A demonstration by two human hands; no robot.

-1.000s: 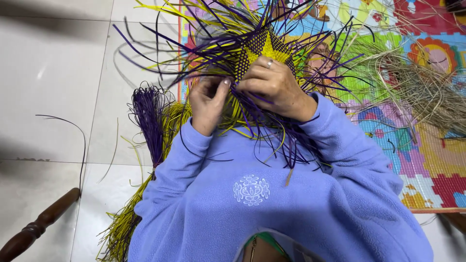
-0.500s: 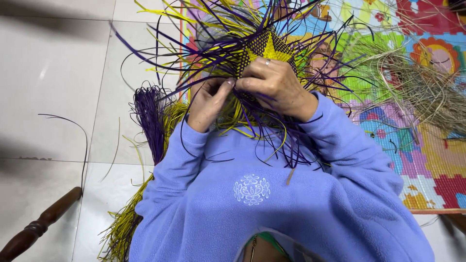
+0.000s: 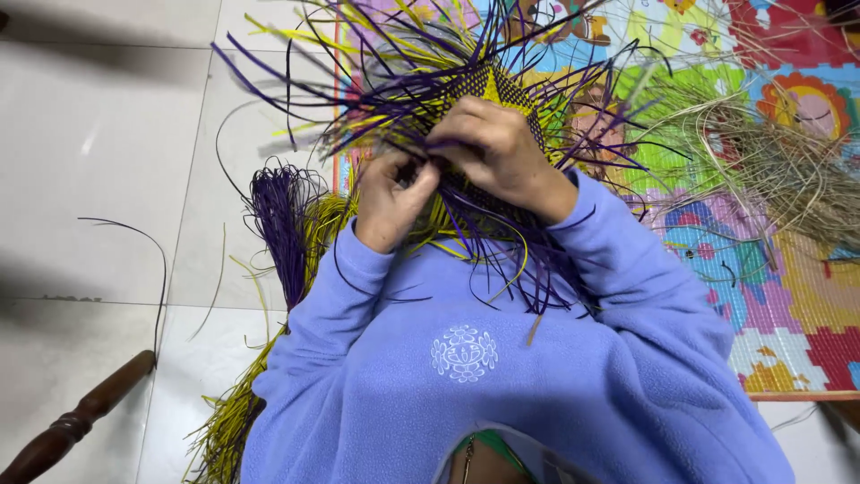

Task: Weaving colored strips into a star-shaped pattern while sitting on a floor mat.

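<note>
This looks like a room in a home used for handcraft on the floor. Pale glossy floor tiles (image 3: 98, 152) cover the left side, and a bright foam play mat (image 3: 806, 296) of interlocking puzzle pieces with cartoon pictures lies on the right, the sort found in a family living space. A turned dark wooden furniture leg (image 3: 76, 421) shows at the lower left. Loose bundles of purple strips (image 3: 279, 224), yellow strips (image 3: 224, 421) and dry tan fibre (image 3: 788, 170) lie about on the floor.

Loose strips (image 3: 358, 99) bristle around the weave; bare tiled floor (image 3: 98, 161) lies leftward
</note>
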